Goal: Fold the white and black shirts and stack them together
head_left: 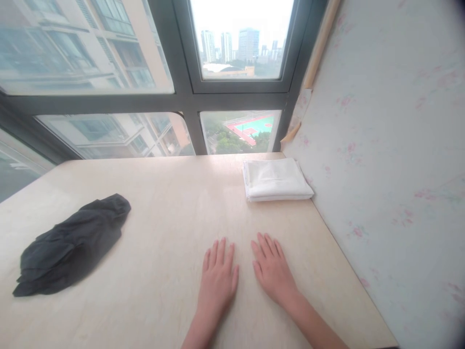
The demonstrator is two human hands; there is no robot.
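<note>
Palm down on the pale wooden surface (163, 271), my left hand (218, 274) lies flat with its fingers stretched out, holding nothing. A short gap to its right, my right hand (272, 266) rests the same way, fingers extended and nothing in them. Beyond my right hand is a folded stack of white cloth (278, 179), lying close against the wall and apart from both hands. Far to the left lies a crumpled dark grey cloth (74, 245), loosely bunched on the surface.
A window with dark frames (240, 101) borders the far edge of the surface. Along the right side runs a wall with floral wallpaper (381, 194), its covering peeling near the window corner. Buildings and a sports court show outside.
</note>
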